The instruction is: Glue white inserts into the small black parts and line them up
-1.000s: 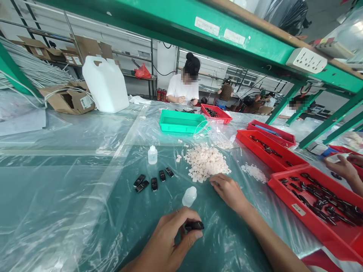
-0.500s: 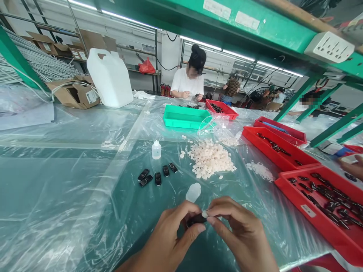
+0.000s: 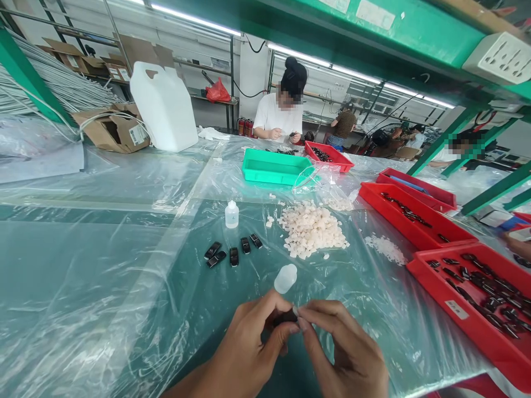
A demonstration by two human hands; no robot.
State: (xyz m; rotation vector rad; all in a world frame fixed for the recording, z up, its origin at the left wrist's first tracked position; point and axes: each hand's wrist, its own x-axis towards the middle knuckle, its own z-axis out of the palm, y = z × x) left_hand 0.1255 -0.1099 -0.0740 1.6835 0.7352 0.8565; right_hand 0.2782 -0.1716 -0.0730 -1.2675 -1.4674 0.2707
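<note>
My left hand (image 3: pixel 253 337) is closed around a small black part (image 3: pixel 285 317), mostly hidden by the fingers. At the part's right end, my right hand (image 3: pixel 342 342) pinches a small whitish piece (image 3: pixel 295 312) between thumb and forefinger. Just beyond my hands lies a translucent white plastic piece (image 3: pixel 285 278). Several glossy black parts (image 3: pixel 234 256) rest on the plastic sheet to the left, near a small white-capped bottle (image 3: pixel 232 214). A heap of cream-coloured small pieces (image 3: pixel 313 229) sits farther back.
Red trays (image 3: pixel 431 298) with dark parts line the right side, beside a scatter of clear bits (image 3: pixel 385 249). A green tray (image 3: pixel 277 176) stands at the back, with a white jug (image 3: pixel 165 108) to its left. A person (image 3: pixel 282 113) works across the table.
My right fingers have closed in on the black part's end, covering more of the whitish piece. The whole view has shifted slightly.
</note>
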